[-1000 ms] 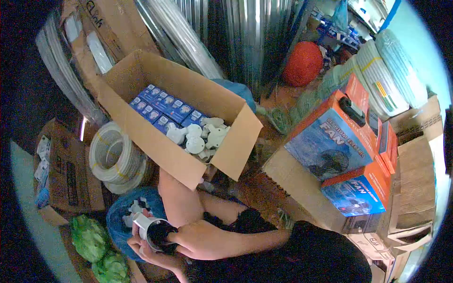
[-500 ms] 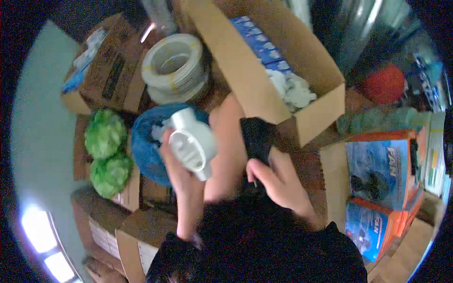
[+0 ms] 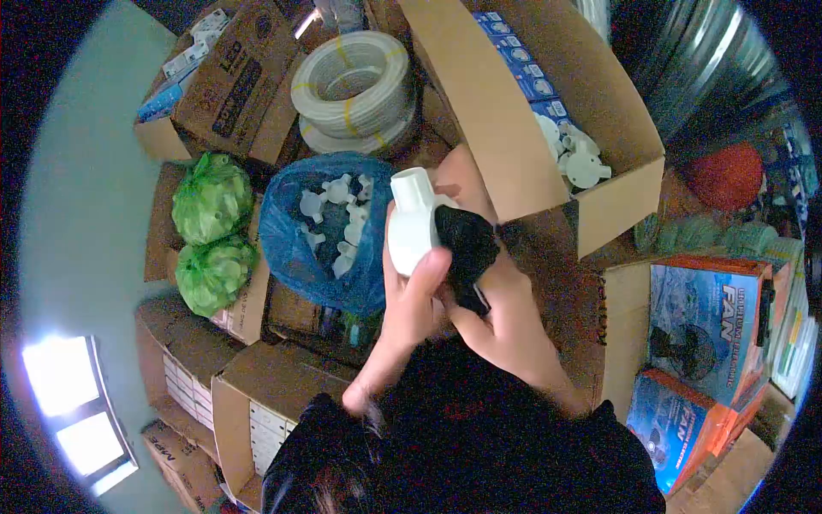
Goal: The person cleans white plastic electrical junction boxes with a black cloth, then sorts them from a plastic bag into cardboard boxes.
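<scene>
A white plastic fitting (image 3: 412, 238) with a short pipe stub pointing up is held in my left hand (image 3: 411, 295), its thumb across the lower part. My right hand (image 3: 505, 313) grips a black cloth (image 3: 467, 248), which touches the right side of the fitting. Both hands are close together in front of my body. Just left of them lies a blue plastic bag (image 3: 282, 227), open at the top, with several white fittings (image 3: 312, 206) inside.
An open cardboard box (image 3: 488, 128) with blue packs and white fittings stands ahead. Coiled pipe (image 3: 351, 86) lies beyond the blue bag. Green bags (image 3: 212, 201) are at the left, small-box cartons (image 3: 282, 373) at the lower left, fan boxes (image 3: 706, 330) at the right.
My left hand has moved right with the fitting and turned it, so its open face no longer shows. The black cloth now meets the fitting. The view has shifted.
</scene>
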